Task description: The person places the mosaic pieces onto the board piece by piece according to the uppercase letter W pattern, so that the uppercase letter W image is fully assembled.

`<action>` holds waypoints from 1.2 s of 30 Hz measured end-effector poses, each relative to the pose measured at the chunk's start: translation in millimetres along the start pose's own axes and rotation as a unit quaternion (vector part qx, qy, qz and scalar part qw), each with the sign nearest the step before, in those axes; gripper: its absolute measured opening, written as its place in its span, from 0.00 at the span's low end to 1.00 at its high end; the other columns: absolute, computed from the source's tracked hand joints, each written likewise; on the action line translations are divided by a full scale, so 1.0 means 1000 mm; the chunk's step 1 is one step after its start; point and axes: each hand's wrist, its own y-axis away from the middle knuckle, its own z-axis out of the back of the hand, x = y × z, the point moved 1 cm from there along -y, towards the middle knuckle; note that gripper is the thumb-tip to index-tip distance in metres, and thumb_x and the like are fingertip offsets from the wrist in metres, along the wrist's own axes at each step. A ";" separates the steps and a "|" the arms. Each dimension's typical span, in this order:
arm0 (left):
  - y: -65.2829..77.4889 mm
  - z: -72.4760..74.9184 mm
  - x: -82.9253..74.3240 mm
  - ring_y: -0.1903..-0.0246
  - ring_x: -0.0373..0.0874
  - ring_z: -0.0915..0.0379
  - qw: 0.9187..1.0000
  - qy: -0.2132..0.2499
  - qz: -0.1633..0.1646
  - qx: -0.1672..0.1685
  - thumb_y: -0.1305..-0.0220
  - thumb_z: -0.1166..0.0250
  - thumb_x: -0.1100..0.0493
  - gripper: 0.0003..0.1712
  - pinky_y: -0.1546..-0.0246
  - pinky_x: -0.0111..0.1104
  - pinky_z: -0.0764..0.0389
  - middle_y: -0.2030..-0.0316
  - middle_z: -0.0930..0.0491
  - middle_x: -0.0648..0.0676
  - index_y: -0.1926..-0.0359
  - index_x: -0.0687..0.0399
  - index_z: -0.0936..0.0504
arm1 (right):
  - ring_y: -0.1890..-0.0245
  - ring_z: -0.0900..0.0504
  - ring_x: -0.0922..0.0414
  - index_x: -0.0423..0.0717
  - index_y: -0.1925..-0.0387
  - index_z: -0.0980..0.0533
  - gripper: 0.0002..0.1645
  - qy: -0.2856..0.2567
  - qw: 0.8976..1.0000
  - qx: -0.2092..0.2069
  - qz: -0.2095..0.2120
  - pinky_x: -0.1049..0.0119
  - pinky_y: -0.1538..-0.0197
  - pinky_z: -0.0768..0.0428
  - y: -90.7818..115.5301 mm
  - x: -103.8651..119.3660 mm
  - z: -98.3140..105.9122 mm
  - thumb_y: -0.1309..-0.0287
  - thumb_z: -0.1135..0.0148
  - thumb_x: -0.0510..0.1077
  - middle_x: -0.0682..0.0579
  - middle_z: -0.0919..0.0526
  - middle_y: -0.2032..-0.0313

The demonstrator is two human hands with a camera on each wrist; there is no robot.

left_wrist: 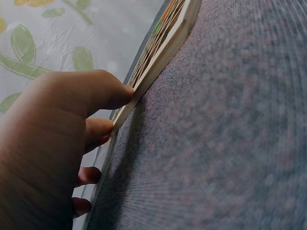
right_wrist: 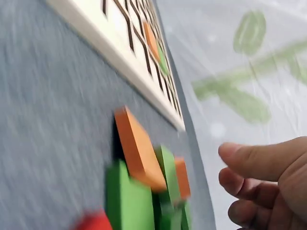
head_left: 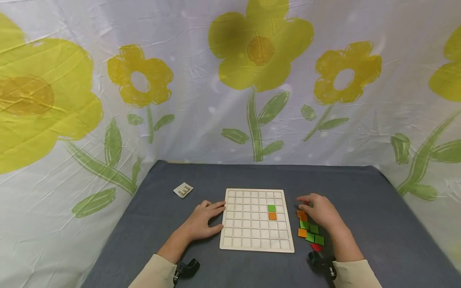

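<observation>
From my seat, loose tiles [head_left: 313,229] lie on the bench [head_left: 248,272], just right of the grid board [head_left: 246,232], strung near-to-far along its right edge; right hand [head_left: 324,214] is nearer, above the far end of that strip, thumb and forefinger a little apart; I see nothing pinched, though the far fingers are partly hidden; left hand [head_left: 201,221] is across the board, fingers spread, tips touching its left edge; green tile [head_left: 271,208] and orange tile [head_left: 272,216] sit in the right half, green farther.
</observation>
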 end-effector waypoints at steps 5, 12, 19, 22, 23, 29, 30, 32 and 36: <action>0.001 0.000 0.000 0.52 0.46 0.36 1.000 0.006 0.001 0.003 0.33 0.35 0.45 0.36 0.51 0.49 0.33 0.27 0.32 0.51 0.28 0.53 0.25 | 0.55 0.19 0.41 0.34 0.44 0.17 0.19 -0.002 1.000 0.019 -0.021 0.48 0.58 0.20 0.003 -0.021 0.009 0.36 0.33 0.35 0.40 0.18 0.55; 0.002 0.000 -0.001 0.52 0.45 0.36 1.000 0.002 0.006 0.005 0.33 0.35 0.45 0.36 0.50 0.48 0.33 0.27 0.32 0.50 0.28 0.52 0.25 | 0.52 0.19 0.37 0.31 0.46 0.18 0.19 0.009 0.998 0.036 -0.048 0.44 0.54 0.20 0.002 -0.038 0.007 0.38 0.32 0.34 0.35 0.17 0.54; 0.000 0.000 -0.001 0.52 0.45 0.37 1.000 -0.002 0.011 0.008 0.33 0.35 0.44 0.36 0.50 0.48 0.33 0.26 0.33 0.49 0.28 0.51 0.26 | 0.56 0.19 0.41 0.32 0.49 0.16 0.16 0.007 0.998 0.020 -0.055 0.45 0.56 0.20 0.000 -0.044 0.004 0.38 0.31 0.34 0.39 0.17 0.57; 0.000 0.000 -0.001 0.53 0.45 0.37 1.000 -0.002 0.010 0.008 0.32 0.36 0.44 0.36 0.51 0.47 0.33 0.26 0.33 0.49 0.27 0.51 0.26 | 0.59 0.19 0.44 0.31 0.51 0.16 0.15 0.002 0.998 0.018 -0.054 0.46 0.57 0.21 -0.001 -0.045 0.005 0.39 0.30 0.35 0.42 0.18 0.59; 0.000 0.000 -0.001 0.53 0.45 0.37 1.000 -0.002 0.010 0.008 0.32 0.36 0.44 0.36 0.51 0.47 0.34 0.26 0.33 0.49 0.27 0.51 0.26 | 0.60 0.20 0.45 0.31 0.51 0.17 0.15 0.001 0.998 0.018 -0.054 0.47 0.58 0.21 -0.001 -0.045 0.006 0.39 0.30 0.35 0.42 0.18 0.60; 0.001 0.000 -0.001 0.54 0.44 0.38 1.000 -0.001 0.012 0.009 0.32 0.36 0.44 0.36 0.51 0.47 0.34 0.26 0.33 0.49 0.27 0.52 0.26 | 0.58 0.20 0.45 0.33 0.51 0.17 0.17 -0.026 0.999 0.008 -0.041 0.47 0.58 0.21 0.003 -0.033 0.009 0.39 0.28 0.39 0.42 0.19 0.57; 0.001 -0.001 0.000 0.54 0.44 0.38 1.000 -0.001 0.012 0.009 0.32 0.36 0.44 0.36 0.51 0.47 0.34 0.26 0.33 0.49 0.27 0.52 0.26 | 0.58 0.20 0.46 0.34 0.50 0.16 0.17 -0.031 0.999 0.006 -0.036 0.48 0.59 0.20 0.003 -0.028 0.010 0.39 0.28 0.39 0.43 0.19 0.57; 0.001 -0.001 0.000 0.53 0.44 0.38 1.000 -0.002 0.014 0.010 0.32 0.36 0.44 0.36 0.51 0.47 0.34 0.26 0.33 0.49 0.27 0.51 0.26 | 0.60 0.21 0.48 0.36 0.50 0.16 0.17 -0.039 0.999 0.005 -0.026 0.50 0.60 0.21 0.003 -0.017 0.010 0.40 0.28 0.39 0.44 0.19 0.57; 0.000 0.000 0.000 0.52 0.44 0.38 1.000 0.000 0.016 0.013 0.32 0.36 0.44 0.36 0.51 0.47 0.34 0.26 0.33 0.48 0.27 0.51 0.26 | 0.66 0.25 0.53 0.39 0.52 0.14 0.15 -0.051 0.999 0.011 -0.014 0.56 0.66 0.23 0.003 0.006 0.005 0.41 0.27 0.39 0.49 0.21 0.61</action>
